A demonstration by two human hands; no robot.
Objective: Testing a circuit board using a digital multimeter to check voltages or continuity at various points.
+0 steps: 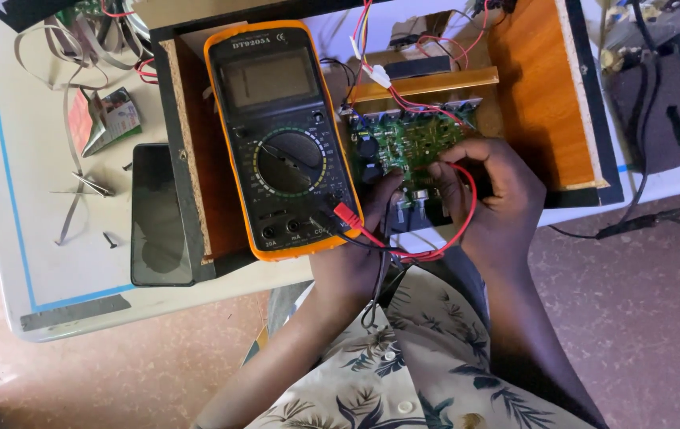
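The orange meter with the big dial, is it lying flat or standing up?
Tilted, not flat. The orange meter leans over the wooden box's edge, its screen facing up. Whether it is switched on, cannot tell.

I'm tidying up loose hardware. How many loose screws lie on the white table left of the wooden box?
2 that I can make out: one screw near the phone's lower left corner, another screw just above the phone. Others may hide under the ribbon cables.

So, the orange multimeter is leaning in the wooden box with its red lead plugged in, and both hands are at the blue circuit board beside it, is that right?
Not quite: the head view shows the circuit board is green, not blue. The rest holds: the orange multimeter leans in the wooden box with its red lead plugged in, and the left hand and right hand are at the board.
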